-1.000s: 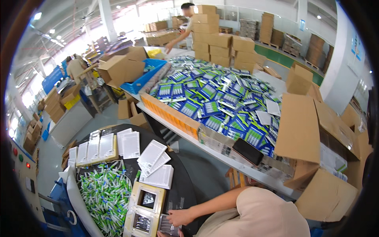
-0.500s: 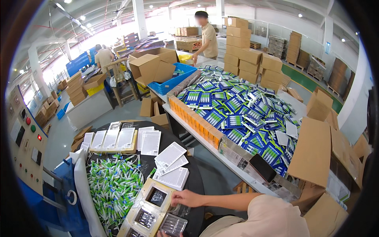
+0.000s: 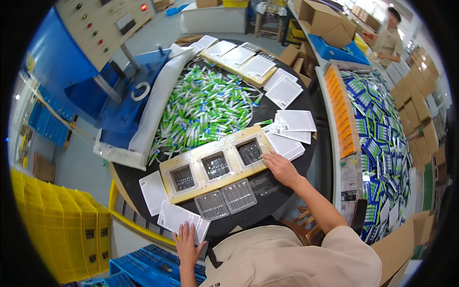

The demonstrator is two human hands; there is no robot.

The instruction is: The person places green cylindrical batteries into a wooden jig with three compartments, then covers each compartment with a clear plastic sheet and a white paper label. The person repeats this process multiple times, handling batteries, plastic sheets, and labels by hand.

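A cream fixture (image 3: 197, 170) with three square windows lies on the round black table (image 3: 131, 177); clear plastic blisters sit in its windows. My right hand (image 3: 282, 168) rests its fingertips on the fixture's right end, beside the last window. Low on the left, my left hand (image 3: 188, 239) has its fingers spread on a white card (image 3: 179, 216) at the table's near edge. Two clear blister trays (image 3: 239, 196) lie along the fixture's near side. Another white card (image 3: 153, 191) is by its left end, and more white cards (image 3: 296, 121) overlap past its right end.
Behind the fixture is a heap of small green-and-white tubes (image 3: 205, 105). A second fixture (image 3: 260, 82) carries white cards. At left stands a blue machine (image 3: 71, 57); yellow crates (image 3: 57, 215) are below it. Blister packs (image 3: 377, 153) cover the right-hand table, where a person (image 3: 389, 43) stands farther back.
The view has swung left and down. My left hand has gone from the blister trays to the white cards. My right hand stays by the fixture's end window, its fingers now on the rim.
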